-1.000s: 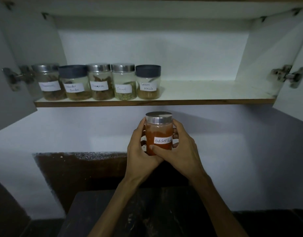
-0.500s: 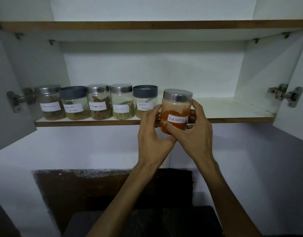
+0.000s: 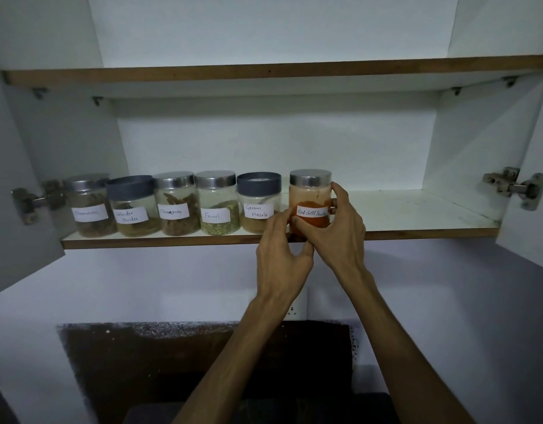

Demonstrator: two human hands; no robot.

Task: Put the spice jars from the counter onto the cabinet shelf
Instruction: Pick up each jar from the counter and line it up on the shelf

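Both hands' fingers (image 3: 340,191) grasp the red chilli jar (image 3: 310,200) at frame centre, standing on the shelf (image 3: 417,231) just right of the Garam Masala jar (image 3: 258,203).

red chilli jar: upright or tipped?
Upright. The red chilli powder jar stands on the shelf, steel lid level on top, label reading straight.

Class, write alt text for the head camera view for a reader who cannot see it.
Two hands, left hand and right hand, set a red chilli powder jar on a white cabinet shelf, at the right end of a row of five labelled spice jars.
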